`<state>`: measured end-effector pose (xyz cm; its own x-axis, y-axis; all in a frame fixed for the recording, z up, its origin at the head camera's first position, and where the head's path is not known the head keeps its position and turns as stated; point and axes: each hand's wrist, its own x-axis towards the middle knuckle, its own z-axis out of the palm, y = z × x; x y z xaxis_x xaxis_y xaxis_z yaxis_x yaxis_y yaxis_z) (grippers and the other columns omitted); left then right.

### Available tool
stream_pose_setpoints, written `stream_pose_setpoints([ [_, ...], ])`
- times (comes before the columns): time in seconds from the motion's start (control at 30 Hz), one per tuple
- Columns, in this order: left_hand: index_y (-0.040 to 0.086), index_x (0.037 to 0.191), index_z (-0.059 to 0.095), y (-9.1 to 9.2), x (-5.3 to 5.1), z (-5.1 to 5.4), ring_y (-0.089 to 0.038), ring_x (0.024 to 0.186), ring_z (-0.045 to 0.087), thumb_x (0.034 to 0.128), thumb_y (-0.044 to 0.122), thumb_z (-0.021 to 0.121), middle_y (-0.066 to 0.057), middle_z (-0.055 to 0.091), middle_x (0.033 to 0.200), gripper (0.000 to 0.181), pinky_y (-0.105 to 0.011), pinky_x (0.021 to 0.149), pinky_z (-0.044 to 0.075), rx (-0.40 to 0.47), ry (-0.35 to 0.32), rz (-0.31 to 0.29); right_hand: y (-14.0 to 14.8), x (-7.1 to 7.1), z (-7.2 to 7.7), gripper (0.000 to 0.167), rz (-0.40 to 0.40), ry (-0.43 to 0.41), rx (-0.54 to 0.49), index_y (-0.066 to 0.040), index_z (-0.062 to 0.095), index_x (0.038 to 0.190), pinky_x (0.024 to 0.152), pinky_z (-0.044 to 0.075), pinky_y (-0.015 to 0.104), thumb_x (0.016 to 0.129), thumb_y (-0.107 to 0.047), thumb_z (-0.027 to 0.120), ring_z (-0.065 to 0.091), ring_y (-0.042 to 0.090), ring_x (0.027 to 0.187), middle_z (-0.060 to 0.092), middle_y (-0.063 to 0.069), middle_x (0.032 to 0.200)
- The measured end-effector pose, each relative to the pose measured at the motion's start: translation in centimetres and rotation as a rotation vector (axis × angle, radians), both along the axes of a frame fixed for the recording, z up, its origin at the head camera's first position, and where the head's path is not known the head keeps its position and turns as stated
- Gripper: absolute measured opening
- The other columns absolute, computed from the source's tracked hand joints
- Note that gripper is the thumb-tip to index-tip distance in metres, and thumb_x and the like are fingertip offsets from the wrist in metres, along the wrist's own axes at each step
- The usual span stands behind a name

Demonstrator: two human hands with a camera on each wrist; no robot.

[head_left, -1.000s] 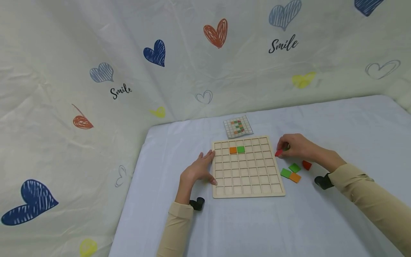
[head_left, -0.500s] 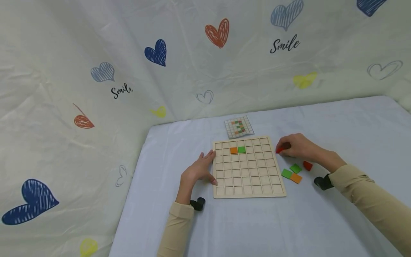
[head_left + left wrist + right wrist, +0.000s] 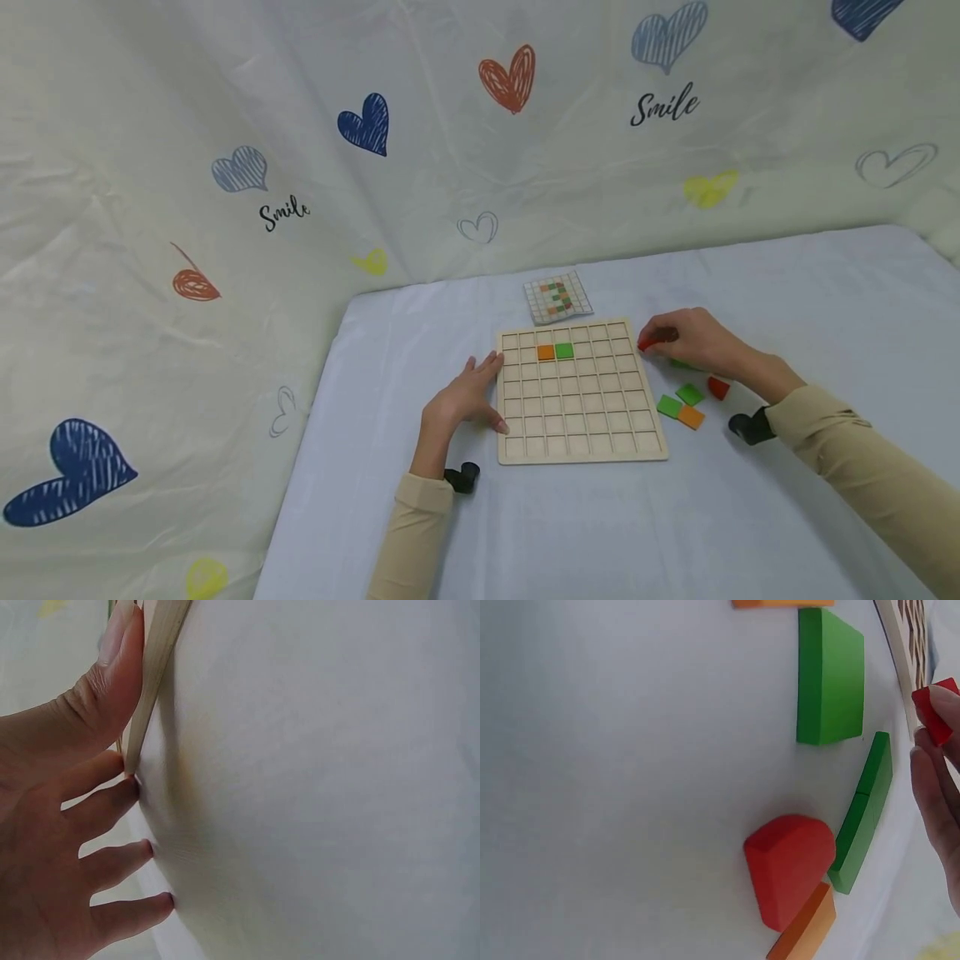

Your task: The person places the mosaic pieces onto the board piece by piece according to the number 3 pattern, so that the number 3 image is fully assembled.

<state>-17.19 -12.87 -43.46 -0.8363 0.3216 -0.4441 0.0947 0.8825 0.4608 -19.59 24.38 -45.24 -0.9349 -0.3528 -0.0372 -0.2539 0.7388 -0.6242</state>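
Note:
My right hand (image 3: 693,337) pinches a small red piece (image 3: 934,716) between thumb and fingers, just off the right edge of the wooden grid board (image 3: 577,400). My left hand (image 3: 467,394) rests against the board's left edge, fingers spread and thumb lower down; the left wrist view shows the thumb on the board's rim (image 3: 156,675). An orange tile (image 3: 546,352) and a green tile (image 3: 564,351) sit side by side in the board's upper rows. Below the right hand lie another red piece (image 3: 717,387) with a rounded side, loose green tiles (image 3: 690,393) and an orange tile (image 3: 691,417).
A small pattern card (image 3: 558,297) with a coloured grid lies behind the board. The white cloth (image 3: 570,533) covers the table, and a curtain printed with hearts (image 3: 420,183) stands behind it. Black wrist cameras (image 3: 461,477) sit at both sleeves.
My right hand has lifted slightly and shifted a little left toward the board with the red piece, baring part of a green tile beneath it. The left hand and the board have stayed put.

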Motion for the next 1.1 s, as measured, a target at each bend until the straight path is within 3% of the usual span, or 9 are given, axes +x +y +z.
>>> stream_pose_setpoints([
  [0.43, 0.019, 0.166, 0.021, -0.1, 0.1, -0.2, -0.032, 0.161, 0.001, 0.0715, 0.018, 0.095, 0.003, 0.014, 0.174, 0.12, -0.058, 0.126, 0.021, 0.007, 0.006, 0.004, -1.1, -0.2, 0.4, 0.011, -0.006, 0.063, -0.024, -0.009, 0.076, 0.099, 0.082, 0.055, 0.036, 0.089, -0.009, 0.079, 0.066, 0.018, 0.087, 0.076, 0.0, 0.093],
  [0.77, 0.017, 0.166, 0.022, 0.0, 0.0, -0.2, -0.033, 0.161, 0.001, 0.0715, 0.017, 0.095, 0.003, 0.014, 0.173, 0.12, -0.059, 0.125, 0.022, 0.016, 0.008, 0.006, -2.5, -0.8, 0.3, 0.009, 0.019, 0.055, -0.052, -0.009, 0.077, 0.098, 0.079, 0.055, 0.032, 0.089, -0.009, 0.078, 0.068, 0.017, 0.086, 0.076, 0.0, 0.092],
  [0.97, 0.018, 0.166, 0.021, 0.0, 0.0, -0.2, -0.032, 0.161, 0.001, 0.0715, 0.018, 0.095, 0.003, 0.014, 0.174, 0.12, -0.059, 0.125, 0.022, 0.011, 0.009, 0.006, -3.4, -1.2, 0.2, 0.012, 0.022, 0.053, -0.074, -0.008, 0.078, 0.102, 0.079, 0.055, 0.032, 0.09, -0.01, 0.079, 0.07, 0.018, 0.087, 0.078, 0.001, 0.095],
  [1.1, 0.018, 0.166, 0.022, 0.0, 0.0, -0.2, -0.032, 0.161, 0.001, 0.0716, 0.019, 0.095, 0.003, 0.014, 0.174, 0.12, -0.059, 0.125, 0.023, 0.011, 0.009, 0.001, -4.1, -1.4, 0.2, 0.018, 0.035, 0.066, -0.087, -0.005, 0.078, 0.108, 0.082, 0.057, 0.037, 0.091, -0.01, 0.078, 0.072, 0.021, 0.089, 0.078, 0.006, 0.098],
])
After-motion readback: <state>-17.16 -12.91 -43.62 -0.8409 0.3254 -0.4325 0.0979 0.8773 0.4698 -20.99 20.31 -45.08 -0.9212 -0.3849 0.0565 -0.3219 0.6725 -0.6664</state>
